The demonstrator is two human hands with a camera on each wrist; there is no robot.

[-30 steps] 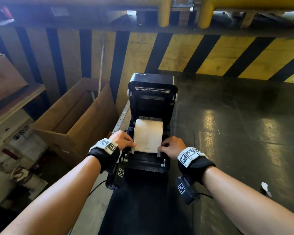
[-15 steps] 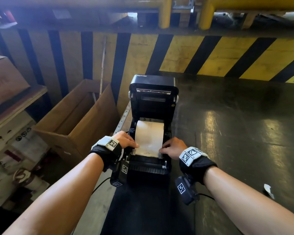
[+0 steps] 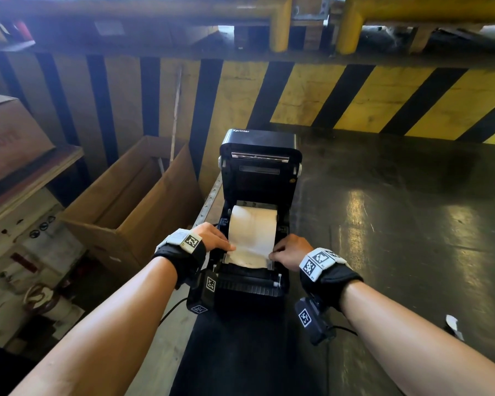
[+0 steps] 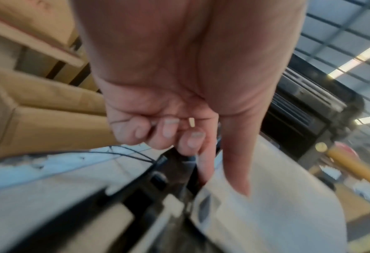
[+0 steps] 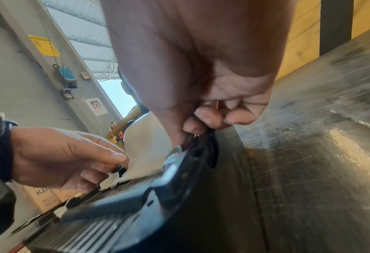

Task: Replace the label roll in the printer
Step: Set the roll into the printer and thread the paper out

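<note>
A black label printer (image 3: 257, 172) stands in the middle with its lid raised upright. A white label roll (image 3: 253, 224) sits in its bay, with a strip drawn forward over the front. My left hand (image 3: 212, 238) is at the strip's left edge. In the left wrist view the left hand (image 4: 224, 185) pinches the label strip (image 4: 277, 214) between thumb and forefinger, the other fingers curled. My right hand (image 3: 290, 251) is at the right edge. In the right wrist view the right hand (image 5: 184, 142) pinches the strip (image 5: 145, 154) against the printer's side (image 5: 158, 214).
An open cardboard box (image 3: 132, 201) stands left of the printer, with stacked cartons (image 3: 12, 138) further left. A yellow-and-black striped barrier (image 3: 355, 101) runs across the back. The printer rests on a black belt (image 3: 240, 352). A dark glossy surface (image 3: 397, 238) lies to the right, with a paper scrap (image 3: 453, 325) on it.
Both hands have stayed at the two edges of the strip. The strip's free end has come slightly forward toward the printer's front.
</note>
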